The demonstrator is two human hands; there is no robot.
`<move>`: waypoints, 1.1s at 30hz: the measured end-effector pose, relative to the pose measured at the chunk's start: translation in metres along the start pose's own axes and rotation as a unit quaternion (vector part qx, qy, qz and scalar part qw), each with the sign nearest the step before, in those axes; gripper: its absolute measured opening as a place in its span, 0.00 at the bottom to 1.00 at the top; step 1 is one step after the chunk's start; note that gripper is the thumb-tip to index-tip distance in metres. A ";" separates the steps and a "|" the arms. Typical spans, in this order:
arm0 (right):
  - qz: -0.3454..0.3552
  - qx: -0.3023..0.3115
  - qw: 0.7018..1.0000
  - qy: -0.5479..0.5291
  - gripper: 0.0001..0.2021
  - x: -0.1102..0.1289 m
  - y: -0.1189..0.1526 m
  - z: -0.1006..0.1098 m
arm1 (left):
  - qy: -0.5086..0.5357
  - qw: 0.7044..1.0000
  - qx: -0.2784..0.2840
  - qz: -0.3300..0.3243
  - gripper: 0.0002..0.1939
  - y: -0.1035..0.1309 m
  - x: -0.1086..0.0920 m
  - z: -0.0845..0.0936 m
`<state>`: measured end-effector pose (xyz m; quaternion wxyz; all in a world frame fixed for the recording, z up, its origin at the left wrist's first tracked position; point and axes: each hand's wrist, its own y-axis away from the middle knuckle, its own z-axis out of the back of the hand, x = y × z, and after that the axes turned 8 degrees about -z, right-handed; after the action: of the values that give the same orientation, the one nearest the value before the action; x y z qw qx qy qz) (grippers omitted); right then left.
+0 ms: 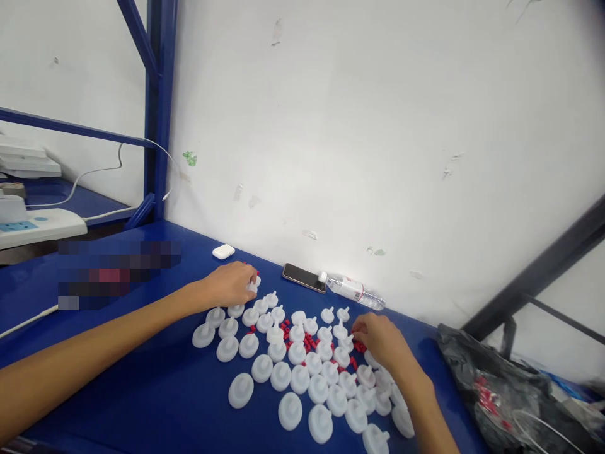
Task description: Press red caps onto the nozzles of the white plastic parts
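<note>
On the blue table lie several white round plastic pieces with short stems (pixel 299 378), spread across the middle. Small red plastic bits (pixel 309 342) are scattered among them. My left hand (pixel 234 285) is closed at the far left end of the group, its fingers on a white stemmed piece (pixel 253 285) with some red showing beside it. On the right, my right hand (pixel 380 335) has its fingers curled together over the edge of the group, close to red bits. Whatever its fingertips hold, if anything, is hidden.
Along the wall lie a white earphone case (pixel 224 251), a phone (pixel 304 278) and a clear water bottle (pixel 354 290) on its side. A black plastic bag (pixel 534 403) with red bits stands at the right. A white power strip (pixel 42 228) and blue frame post (pixel 161 113) are at left.
</note>
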<state>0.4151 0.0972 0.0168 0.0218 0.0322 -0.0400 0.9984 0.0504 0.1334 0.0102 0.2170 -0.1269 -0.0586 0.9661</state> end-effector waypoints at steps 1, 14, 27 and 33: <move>0.003 0.000 1.000 -0.001 0.08 0.001 0.000 0.000 | 0.003 1.000 -0.021 -0.004 0.15 0.000 -0.001 0.000; 0.058 -0.080 0.965 -0.244 0.11 0.012 -0.001 0.008 | -0.014 0.966 -0.200 -0.160 0.19 0.011 -0.034 0.001; 0.150 0.108 0.827 -0.531 0.18 0.080 0.035 0.007 | -0.044 0.928 -0.214 -0.302 0.11 0.028 -0.070 -0.019; 0.150 0.132 0.808 -0.554 0.16 0.078 0.036 0.006 | -0.041 0.928 -0.227 -0.294 0.07 0.027 -0.070 -0.018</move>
<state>0.3359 0.0643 0.0249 -0.1587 0.5759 0.0826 0.7977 0.1056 0.0794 0.0035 0.4544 -0.1100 -0.3195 0.8242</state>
